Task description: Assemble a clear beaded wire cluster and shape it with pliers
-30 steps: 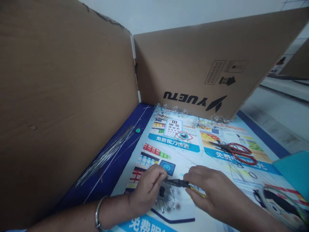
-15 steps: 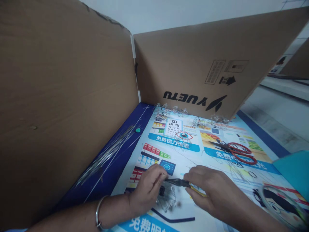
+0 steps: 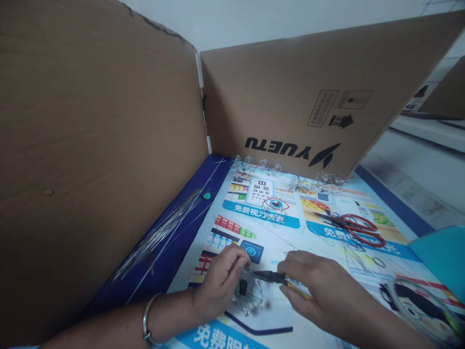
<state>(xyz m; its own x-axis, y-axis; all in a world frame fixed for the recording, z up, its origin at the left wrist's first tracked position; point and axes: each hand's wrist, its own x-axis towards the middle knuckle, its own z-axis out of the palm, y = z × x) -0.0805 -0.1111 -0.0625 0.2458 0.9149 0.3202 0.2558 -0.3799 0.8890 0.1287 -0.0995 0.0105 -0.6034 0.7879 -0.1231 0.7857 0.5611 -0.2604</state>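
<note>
My left hand point(image 3: 221, 281) is closed in a pinch on a small round ornament of wire and clear beads point(image 3: 249, 293) that rests on the printed poster point(image 3: 327, 242). My right hand point(image 3: 312, 286) is wrapped round the yellow handles of dark needle-nose pliers point(image 3: 271, 277). The plier tips point left and meet the ornament's top edge beside my left fingertips. A metal bangle point(image 3: 147, 322) circles my left wrist.
Cardboard walls point(image 3: 90, 145) stand at the left and back. A bundle of thin silver wires point(image 3: 160, 232) lies along the blue strip, with a green bead point(image 3: 207, 196) at its far end. Red-handled scissors point(image 3: 358, 227) lie at the right, clear beads point(image 3: 272, 167) by the back wall.
Both hands have shifted slightly downward with the ornament and pliers; my left fingers have turned a little on the ornament. Nothing else has moved.
</note>
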